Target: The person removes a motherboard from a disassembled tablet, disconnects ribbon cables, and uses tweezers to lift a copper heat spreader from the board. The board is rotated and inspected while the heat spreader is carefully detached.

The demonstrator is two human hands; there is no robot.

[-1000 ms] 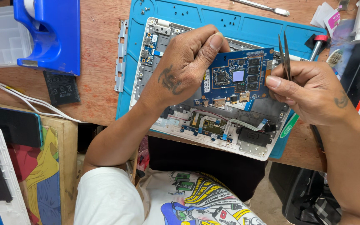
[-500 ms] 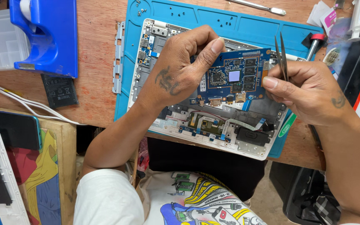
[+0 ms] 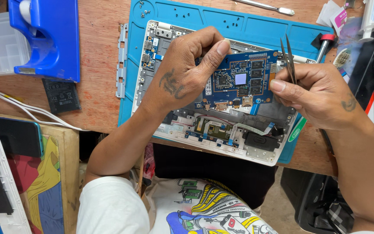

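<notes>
You are lifting the board (image 3: 243,80) off the case (image 3: 221,134): your left hand (image 3: 182,73) pinches its left edge, your right hand (image 3: 317,95) grips its right edge and clasps tweezers (image 3: 287,54). Next, I judge, check the ribbon cable (image 3: 249,128) before raising further.

Work mat (image 3: 239,21) spread on the tabletop (image 3: 100,56), toward its far edge. Opened laptop shell (image 3: 256,149) on the mat, overhanging the near edge. Circuit board (image 3: 243,80) over the shell, pinched at its left side by the left hand (image 3: 182,76), touched at its right edge by the right hand (image 3: 317,93). Tweezers (image 3: 287,54) upright in the right hand. Metal bracket (image 3: 120,60) just beside the mat's left edge. Flat battery (image 3: 61,95) left of the bracket. Tape dispenser (image 3: 50,37) behind the battery, near the far left corner. Spudger (image 3: 262,6) at the mat's far edge. Screwdriver (image 3: 323,45) right of the board.
</notes>
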